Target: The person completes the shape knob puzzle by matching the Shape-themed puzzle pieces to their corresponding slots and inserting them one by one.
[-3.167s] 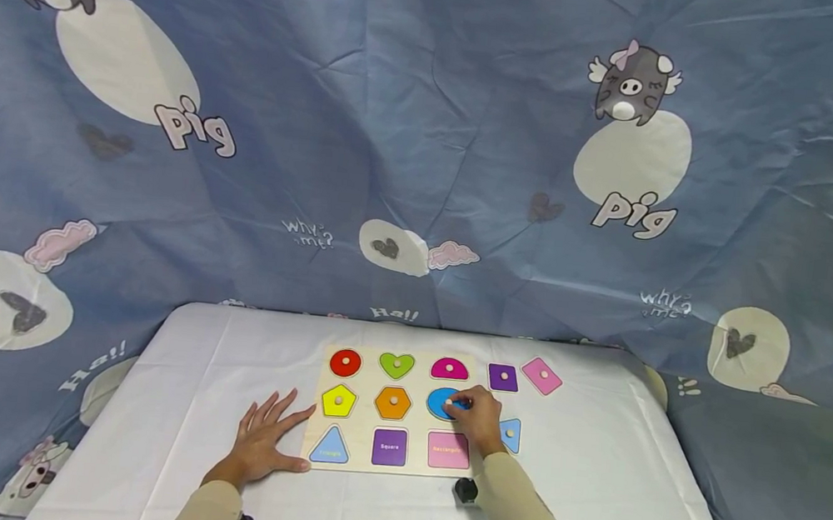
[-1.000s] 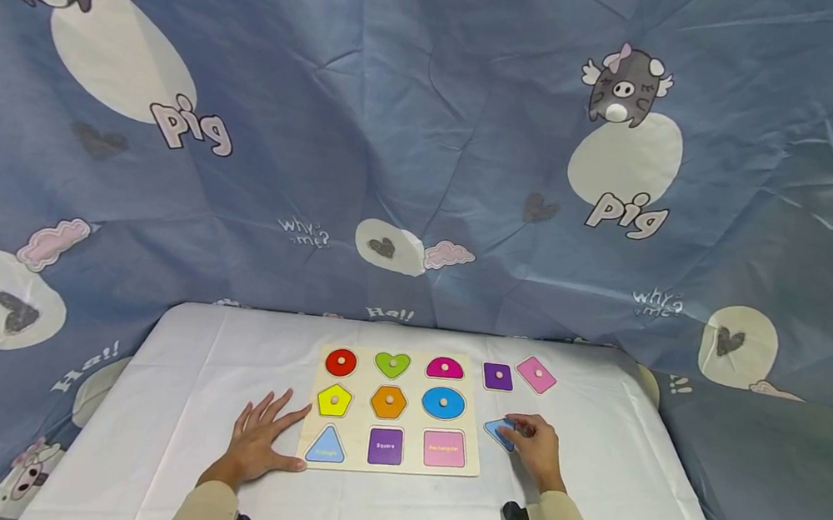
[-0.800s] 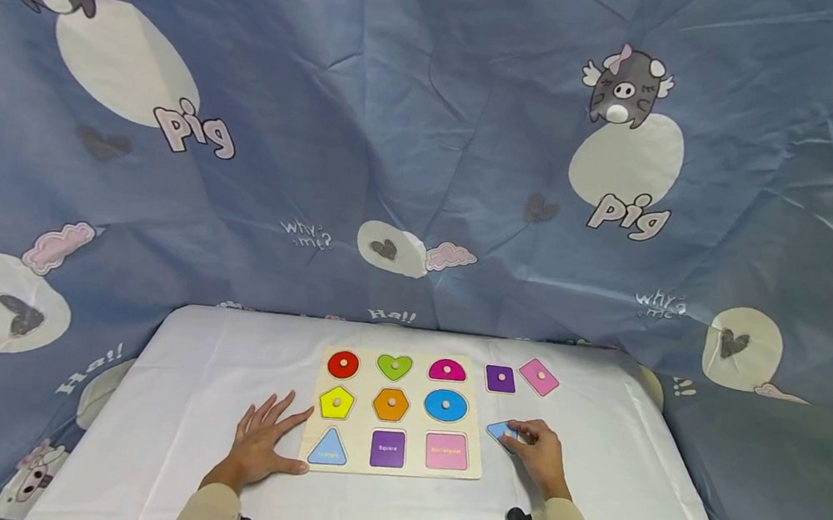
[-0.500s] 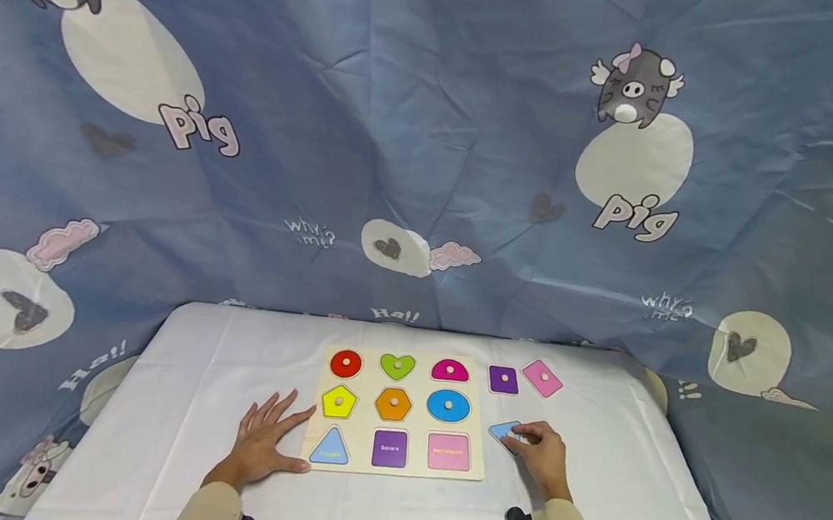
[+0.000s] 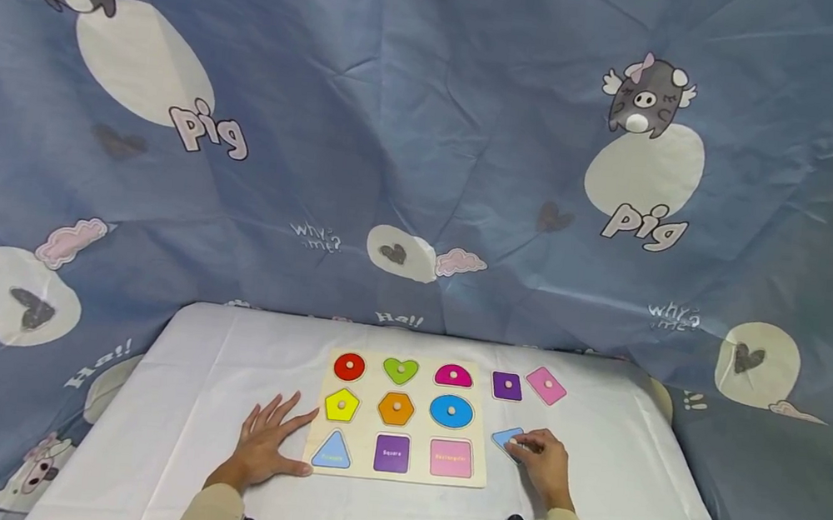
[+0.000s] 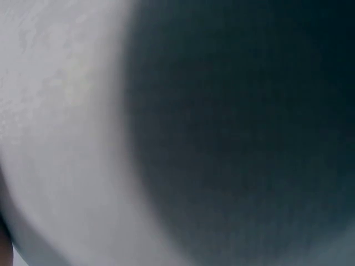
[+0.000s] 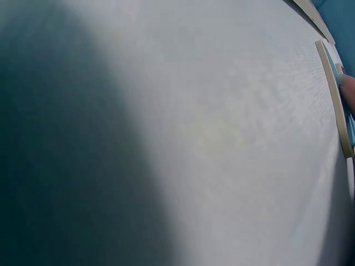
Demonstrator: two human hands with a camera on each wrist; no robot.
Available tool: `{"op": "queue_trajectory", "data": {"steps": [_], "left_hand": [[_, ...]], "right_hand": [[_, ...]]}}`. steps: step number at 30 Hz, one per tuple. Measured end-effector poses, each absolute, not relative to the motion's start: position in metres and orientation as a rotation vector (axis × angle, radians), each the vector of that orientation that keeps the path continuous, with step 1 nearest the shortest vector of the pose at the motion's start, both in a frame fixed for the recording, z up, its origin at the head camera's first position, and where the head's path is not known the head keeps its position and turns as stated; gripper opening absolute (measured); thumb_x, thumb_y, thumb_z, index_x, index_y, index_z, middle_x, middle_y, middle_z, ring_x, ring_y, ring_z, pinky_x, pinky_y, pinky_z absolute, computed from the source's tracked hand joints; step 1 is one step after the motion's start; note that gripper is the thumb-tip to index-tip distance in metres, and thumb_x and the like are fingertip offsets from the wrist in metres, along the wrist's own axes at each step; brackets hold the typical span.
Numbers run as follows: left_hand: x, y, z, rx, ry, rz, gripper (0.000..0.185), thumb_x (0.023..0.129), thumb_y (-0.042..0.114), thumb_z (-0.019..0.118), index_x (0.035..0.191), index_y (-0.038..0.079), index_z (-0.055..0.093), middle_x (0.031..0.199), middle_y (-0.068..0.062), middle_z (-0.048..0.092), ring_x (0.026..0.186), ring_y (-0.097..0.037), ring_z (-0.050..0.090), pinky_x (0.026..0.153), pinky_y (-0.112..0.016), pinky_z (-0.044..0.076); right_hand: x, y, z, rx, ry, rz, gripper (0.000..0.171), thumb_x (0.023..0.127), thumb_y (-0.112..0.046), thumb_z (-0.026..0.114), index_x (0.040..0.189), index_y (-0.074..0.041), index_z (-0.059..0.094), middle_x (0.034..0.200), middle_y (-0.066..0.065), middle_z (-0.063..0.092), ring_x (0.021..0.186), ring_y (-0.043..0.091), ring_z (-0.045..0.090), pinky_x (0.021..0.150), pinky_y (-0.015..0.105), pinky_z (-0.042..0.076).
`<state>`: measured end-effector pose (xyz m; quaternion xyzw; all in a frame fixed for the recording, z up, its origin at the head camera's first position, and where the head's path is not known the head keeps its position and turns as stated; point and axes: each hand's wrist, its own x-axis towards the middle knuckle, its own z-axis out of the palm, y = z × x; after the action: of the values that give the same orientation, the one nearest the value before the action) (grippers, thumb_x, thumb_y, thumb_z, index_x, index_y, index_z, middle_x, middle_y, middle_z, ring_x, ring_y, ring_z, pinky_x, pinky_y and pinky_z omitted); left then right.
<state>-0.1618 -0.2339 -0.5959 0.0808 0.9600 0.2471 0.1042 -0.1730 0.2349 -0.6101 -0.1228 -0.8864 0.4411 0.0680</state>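
Note:
A wooden shape board (image 5: 424, 395) lies mid-table with six coloured knobbed pieces seated in its upper two rows. Its front row shows labelled triangle (image 5: 332, 451), square (image 5: 391, 453) and rectangle (image 5: 451, 458) recesses. My left hand (image 5: 267, 442) rests flat, fingers spread, against the board's left edge. Just right of the board, my right hand (image 5: 521, 447) pinches the knob of a loose blue triangle piece (image 5: 505, 438) lying on the cloth. In the right wrist view that blue triangle piece (image 7: 337, 83) shows edge-on at the far right. The left wrist view is a blur of cloth and shadow.
A loose purple square (image 5: 507, 385) and a loose pink rectangle (image 5: 546, 385) lie beyond my right hand, right of the board. The white table cloth (image 5: 184, 405) stretches wide on both sides. A blue printed curtain (image 5: 425, 169) hangs behind the table's far edge.
My right hand left the blue oval seated in the board and moved right to the blue triangle piece, where it has stayed for the last second. The left hand has not moved.

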Motion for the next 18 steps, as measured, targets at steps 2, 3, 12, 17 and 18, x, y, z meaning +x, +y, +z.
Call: {"op": "queue_trajectory", "data": {"steps": [2,3,12,17,18], "left_hand": [[-0.161,-0.2341,-0.5955,0.24,2.831,0.728,0.095,0.057,0.054,0.085,0.14,0.022,0.051,0.157,-0.016,0.024,0.143,-0.041,0.009,0.113,-0.061,-0.005],[-0.1609,-0.2344,-0.5955,0.24,2.831,0.724,0.095,0.058,0.054,0.084,0.141,0.022,0.051,0.157,-0.016,0.024,0.143,-0.041,0.009,0.113,-0.061,-0.005],[-0.1647,-0.2398,-0.5945,0.274,2.867,0.706,0.096,0.058,0.058,0.082,0.142,0.023,0.05,0.158,-0.015,0.022,0.144,-0.04,0.008,0.113,-0.061,-0.004],[-0.1626,-0.2376,-0.596,0.279,2.85,0.733,0.097,0.057,0.058,0.083,0.141,0.023,0.05,0.158,-0.015,0.022,0.144,-0.04,0.008,0.113,-0.06,-0.004],[-0.1624,-0.2366,-0.5968,0.277,2.841,0.74,0.097,0.057,0.058,0.083,0.141,0.023,0.05,0.158,-0.015,0.022,0.144,-0.04,0.008,0.113,-0.06,-0.005]], "right_hand": [[-0.1719,0.2339,-0.6105,-0.37,-2.664,1.338,0.012,0.074,-0.007,0.081,0.084,-0.002,0.076,0.085,0.004,0.063,0.08,0.015,0.053,0.07,0.022,0.045],[-0.1716,0.2332,-0.6104,-0.37,-2.658,1.345,0.012,0.075,-0.007,0.081,0.084,-0.001,0.076,0.085,0.005,0.063,0.08,0.016,0.053,0.07,0.023,0.045],[-0.1771,0.2276,-0.609,-0.378,-2.61,1.375,0.015,0.076,-0.008,0.08,0.088,-0.001,0.076,0.086,0.005,0.064,0.079,0.014,0.052,0.067,0.021,0.043],[-0.1718,0.2278,-0.6085,-0.389,-2.581,1.394,0.017,0.075,-0.009,0.081,0.089,-0.001,0.076,0.085,0.004,0.065,0.077,0.012,0.051,0.066,0.02,0.042],[-0.17,0.2284,-0.6082,-0.384,-2.57,1.398,0.017,0.075,-0.008,0.082,0.088,-0.001,0.076,0.085,0.004,0.065,0.076,0.011,0.051,0.065,0.02,0.043]]}}
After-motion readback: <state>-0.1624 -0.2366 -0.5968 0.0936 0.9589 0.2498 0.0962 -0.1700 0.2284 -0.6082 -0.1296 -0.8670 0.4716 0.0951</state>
